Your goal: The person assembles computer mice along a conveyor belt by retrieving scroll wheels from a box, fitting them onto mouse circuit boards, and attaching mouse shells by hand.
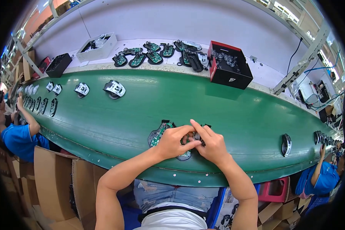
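Head view showed the circuit board [157, 137] lying flat on the green surface [237, 126], near edge; left hand [172, 142] and right hand [211, 143] met over its right end, both grips pinched on a small dark part [196, 136].

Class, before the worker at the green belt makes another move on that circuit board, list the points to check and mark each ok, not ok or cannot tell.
1. Circuit board lies flat on the green belt in front of the person: ok.
2. Left hand is on the board: ok.
3. Right hand meets the left over the board's right side: ok.
4. Small part is pinched between the fingertips: ok; whether it sits properly, cannot tell.
5. Belt close around the hands carries nothing else; the nearest loose piece lies well off to the right: ok.
6. Spare boards and the black box wait on the far shelf: ok.
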`<action>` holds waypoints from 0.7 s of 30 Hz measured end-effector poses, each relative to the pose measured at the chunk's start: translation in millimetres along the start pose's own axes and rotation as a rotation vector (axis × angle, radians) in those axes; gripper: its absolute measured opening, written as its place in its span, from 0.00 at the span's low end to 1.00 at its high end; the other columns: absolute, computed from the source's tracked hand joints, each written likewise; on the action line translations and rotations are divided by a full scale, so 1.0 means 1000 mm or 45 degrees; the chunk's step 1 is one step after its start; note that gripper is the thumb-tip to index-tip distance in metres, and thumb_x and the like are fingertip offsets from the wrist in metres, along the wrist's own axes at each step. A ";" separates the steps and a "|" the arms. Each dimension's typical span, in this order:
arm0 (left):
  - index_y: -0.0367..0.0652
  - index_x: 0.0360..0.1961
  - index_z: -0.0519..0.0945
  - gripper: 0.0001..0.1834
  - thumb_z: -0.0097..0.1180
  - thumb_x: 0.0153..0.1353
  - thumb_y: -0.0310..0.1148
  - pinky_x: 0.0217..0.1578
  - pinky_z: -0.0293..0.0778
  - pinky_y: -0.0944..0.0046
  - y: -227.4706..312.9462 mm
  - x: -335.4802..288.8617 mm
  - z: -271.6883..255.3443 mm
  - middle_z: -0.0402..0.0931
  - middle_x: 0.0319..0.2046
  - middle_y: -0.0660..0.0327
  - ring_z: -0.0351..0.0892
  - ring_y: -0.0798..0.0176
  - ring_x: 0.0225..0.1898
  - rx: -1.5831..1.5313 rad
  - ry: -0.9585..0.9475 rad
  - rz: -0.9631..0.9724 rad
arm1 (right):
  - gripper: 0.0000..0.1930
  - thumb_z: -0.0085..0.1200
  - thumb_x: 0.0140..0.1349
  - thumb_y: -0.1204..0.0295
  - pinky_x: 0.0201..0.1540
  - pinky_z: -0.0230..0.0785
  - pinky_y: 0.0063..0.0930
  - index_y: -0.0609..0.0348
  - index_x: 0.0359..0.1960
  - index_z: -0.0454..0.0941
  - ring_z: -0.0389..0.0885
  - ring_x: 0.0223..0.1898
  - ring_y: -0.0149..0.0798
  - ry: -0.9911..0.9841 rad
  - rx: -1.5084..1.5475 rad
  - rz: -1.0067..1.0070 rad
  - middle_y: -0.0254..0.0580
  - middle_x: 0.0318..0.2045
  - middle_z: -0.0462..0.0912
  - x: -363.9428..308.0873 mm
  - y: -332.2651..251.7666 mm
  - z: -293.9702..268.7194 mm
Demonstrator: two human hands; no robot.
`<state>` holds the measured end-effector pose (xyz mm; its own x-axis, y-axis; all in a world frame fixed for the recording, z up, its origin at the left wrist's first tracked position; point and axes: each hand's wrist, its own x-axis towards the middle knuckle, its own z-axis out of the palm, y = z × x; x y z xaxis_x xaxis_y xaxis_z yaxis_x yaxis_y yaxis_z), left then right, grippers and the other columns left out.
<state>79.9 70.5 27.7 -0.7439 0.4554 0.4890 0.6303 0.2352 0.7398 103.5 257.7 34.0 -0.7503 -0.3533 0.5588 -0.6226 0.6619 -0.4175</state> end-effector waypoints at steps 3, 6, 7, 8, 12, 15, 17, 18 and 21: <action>0.36 0.45 0.81 0.19 0.70 0.55 0.34 0.24 0.75 0.66 0.001 0.003 -0.001 0.81 0.32 0.58 0.79 0.64 0.24 0.063 0.059 0.079 | 0.34 0.63 0.51 0.74 0.33 0.78 0.39 0.52 0.65 0.72 0.81 0.30 0.49 -0.017 0.184 0.090 0.45 0.34 0.79 0.005 0.000 -0.007; 0.38 0.48 0.81 0.19 0.67 0.54 0.30 0.20 0.72 0.67 -0.003 0.006 -0.006 0.80 0.30 0.59 0.78 0.66 0.22 0.043 0.097 0.038 | 0.29 0.56 0.52 0.79 0.42 0.76 0.32 0.58 0.60 0.74 0.82 0.38 0.45 -0.078 0.484 0.294 0.48 0.36 0.79 0.014 -0.002 -0.020; 0.38 0.48 0.81 0.19 0.67 0.54 0.29 0.20 0.72 0.68 -0.004 0.006 -0.007 0.79 0.30 0.59 0.79 0.67 0.22 0.007 0.084 -0.047 | 0.27 0.55 0.52 0.80 0.45 0.75 0.30 0.60 0.58 0.74 0.82 0.39 0.43 -0.045 0.607 0.327 0.47 0.38 0.80 0.011 0.004 -0.016; 0.38 0.49 0.81 0.19 0.65 0.54 0.26 0.20 0.73 0.69 -0.005 0.008 -0.008 0.81 0.34 0.58 0.81 0.69 0.25 -0.063 0.105 -0.043 | 0.25 0.53 0.51 0.81 0.47 0.73 0.27 0.63 0.56 0.75 0.82 0.41 0.40 -0.011 0.729 0.359 0.47 0.39 0.80 0.007 0.012 -0.011; 0.34 0.51 0.79 0.19 0.62 0.57 0.23 0.28 0.79 0.71 -0.008 0.005 -0.006 0.82 0.39 0.54 0.84 0.69 0.32 -0.311 0.061 -0.237 | 0.14 0.54 0.63 0.79 0.49 0.72 0.24 0.66 0.50 0.77 0.79 0.45 0.30 -0.137 1.145 0.626 0.40 0.43 0.82 0.003 0.013 -0.010; 0.36 0.52 0.78 0.20 0.63 0.57 0.25 0.26 0.79 0.71 -0.011 0.003 -0.003 0.83 0.40 0.53 0.87 0.67 0.34 -0.393 0.058 -0.247 | 0.12 0.55 0.66 0.77 0.48 0.72 0.23 0.65 0.50 0.77 0.79 0.45 0.27 -0.137 1.204 0.624 0.38 0.43 0.82 0.004 0.014 -0.008; 0.35 0.54 0.77 0.21 0.63 0.58 0.26 0.27 0.79 0.71 -0.013 0.001 -0.004 0.83 0.39 0.53 0.87 0.67 0.33 -0.411 -0.005 -0.323 | 0.12 0.56 0.65 0.77 0.47 0.73 0.22 0.65 0.50 0.77 0.79 0.44 0.28 -0.154 1.206 0.640 0.39 0.42 0.82 0.004 0.014 -0.005; 0.35 0.54 0.77 0.21 0.63 0.58 0.26 0.27 0.79 0.71 -0.013 0.001 -0.003 0.83 0.39 0.53 0.87 0.67 0.33 -0.415 -0.006 -0.327 | 0.12 0.55 0.66 0.78 0.45 0.73 0.22 0.65 0.50 0.77 0.79 0.44 0.27 -0.096 1.065 0.589 0.39 0.41 0.83 0.004 0.012 -0.002; 0.35 0.54 0.76 0.21 0.62 0.60 0.26 0.27 0.78 0.71 -0.012 0.001 -0.001 0.83 0.38 0.53 0.86 0.68 0.32 -0.450 0.002 -0.375 | 0.13 0.55 0.66 0.78 0.44 0.74 0.22 0.64 0.51 0.76 0.80 0.42 0.27 -0.040 0.966 0.585 0.39 0.40 0.83 0.003 0.008 0.002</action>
<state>71.2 67.8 19.7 -0.8804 0.4119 0.2350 0.2781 0.0469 0.9594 96.4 260.9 31.0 -0.9611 -0.1858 0.2043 -0.2302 0.1302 -0.9644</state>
